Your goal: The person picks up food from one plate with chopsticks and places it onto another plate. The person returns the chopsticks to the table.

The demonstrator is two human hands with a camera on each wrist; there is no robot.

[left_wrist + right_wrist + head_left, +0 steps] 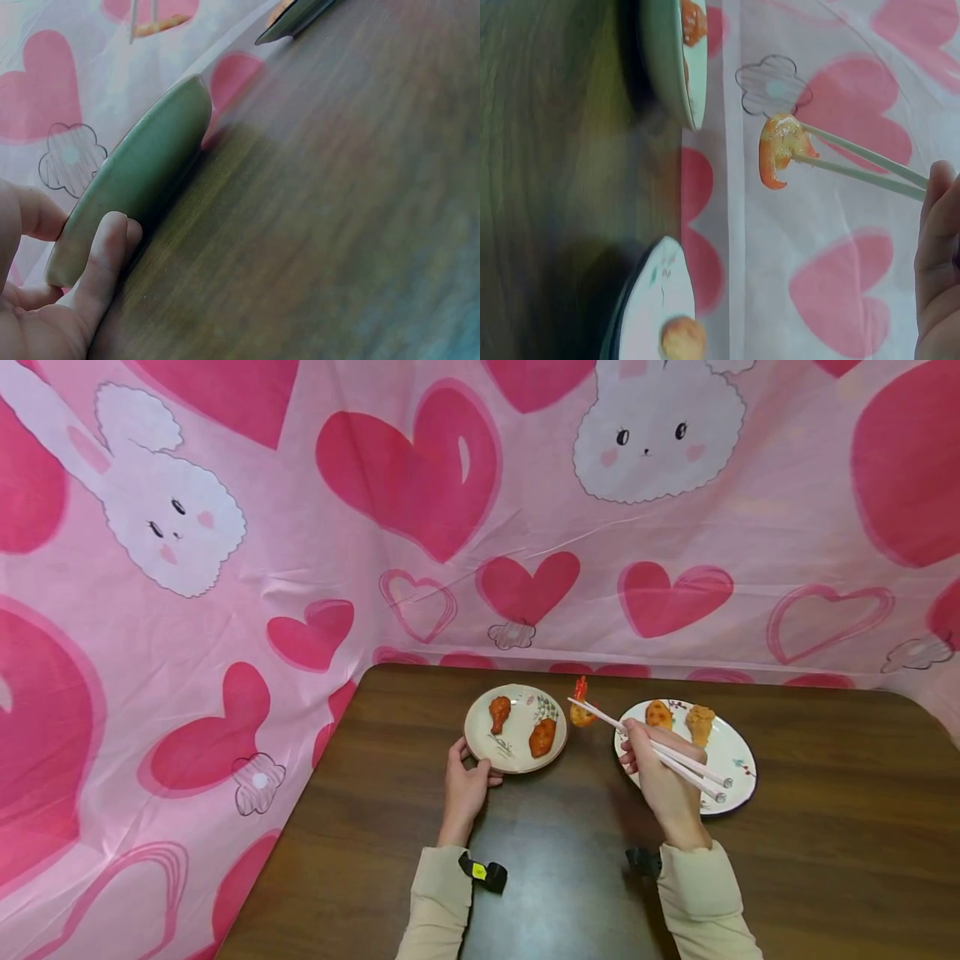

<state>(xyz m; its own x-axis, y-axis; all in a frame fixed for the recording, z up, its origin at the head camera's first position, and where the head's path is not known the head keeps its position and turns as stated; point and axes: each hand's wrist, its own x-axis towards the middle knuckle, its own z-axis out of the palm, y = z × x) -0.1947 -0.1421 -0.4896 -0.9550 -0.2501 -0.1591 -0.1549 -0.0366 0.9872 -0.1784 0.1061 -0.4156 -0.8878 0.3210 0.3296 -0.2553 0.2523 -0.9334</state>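
Note:
My left hand (467, 789) holds the near left edge of a small round plate (519, 714), thumb at the rim. In the left wrist view, fingers press the green outer side of this plate (154, 157). A reddish drumstick (498, 714) and a glazed brown chicken piece (542, 737) lie on it. My right hand (667, 785) grips pale pink chopsticks (686, 764). Their tips pinch a curled orange shrimp (780, 142) with a red tail (581, 690), raised between the two plates. Beneath the right hand is a white oval plate (738, 752), partly hidden by it.
On the oval plate lie a golden fried drumstick (700, 724) and a round browned piece (658, 714). Both plates stand on a dark wooden table (570, 893). A pink cloth (457, 668) with hearts and rabbits hangs along the table's back and left sides.

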